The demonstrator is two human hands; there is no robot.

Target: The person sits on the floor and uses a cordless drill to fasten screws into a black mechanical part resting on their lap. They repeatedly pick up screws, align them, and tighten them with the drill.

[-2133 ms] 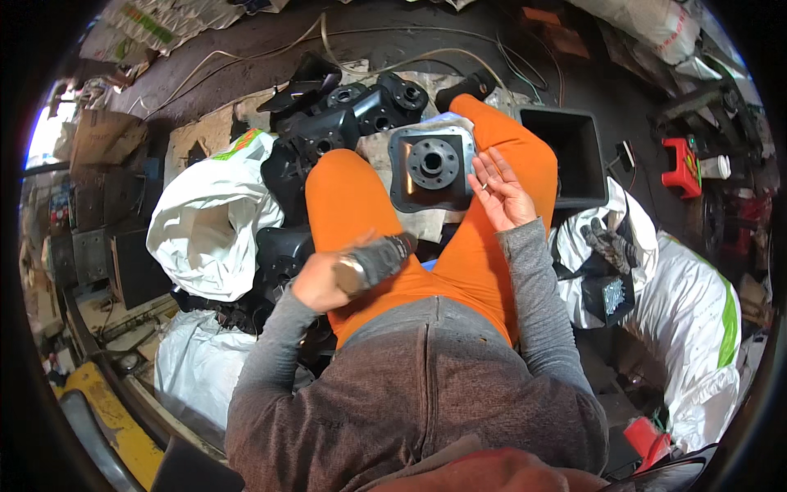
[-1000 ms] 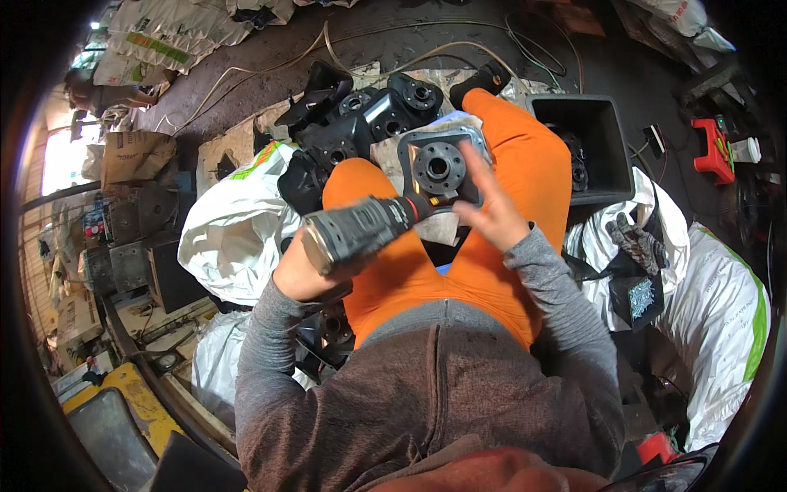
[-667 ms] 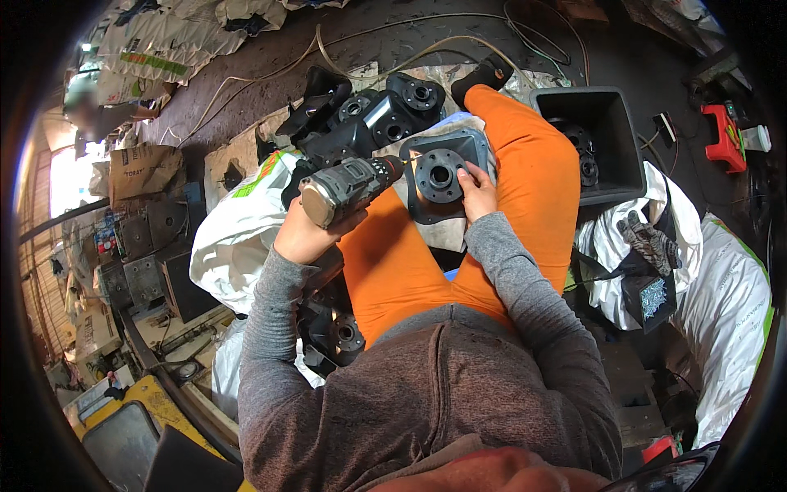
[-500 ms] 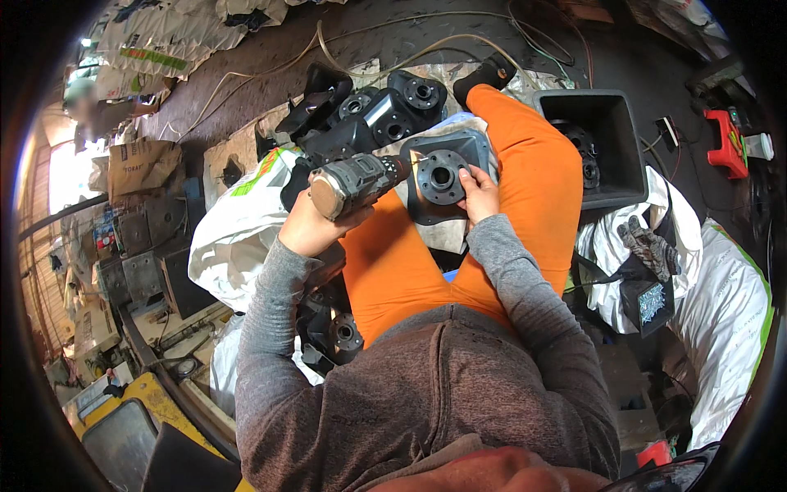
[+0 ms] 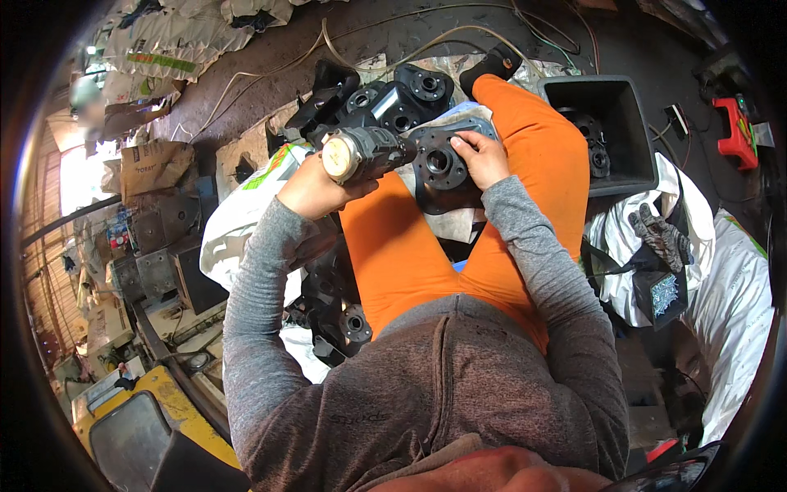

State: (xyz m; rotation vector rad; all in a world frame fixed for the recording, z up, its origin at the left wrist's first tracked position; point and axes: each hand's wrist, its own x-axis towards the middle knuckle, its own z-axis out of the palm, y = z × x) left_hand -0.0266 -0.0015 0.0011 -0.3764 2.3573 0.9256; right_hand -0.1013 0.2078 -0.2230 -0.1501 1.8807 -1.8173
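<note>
**Power tool brought to the flanged part on the lap**

The left hand [image 5: 307, 184] is wrapped tight round a grey power tool [image 5: 365, 153], fingers closed on its body. The tool's long axis runs from its pale round rear cap, just by the grip, across toward the right hand, with the working end pointing at the black flanged part [image 5: 443, 168]. That part lies flat across the orange trousers [image 5: 402, 246], its round hub and centre bore facing up. The right hand [image 5: 482, 157] rests on the part's far edge from the tool, fingers curled over the rim and pressing it down, so it holds the part rather than lifts it.

As a judgement: the part is seated and steadied and the tool nose is at or just beside the flange, so fastening looks underway or about to start; whether any bolt is already driven I cannot tell. Beyond both grips, more black flanged castings [image 5: 410, 94] lie on the ground, and a black bin [image 5: 611, 164] outside the right hand holds others
</note>
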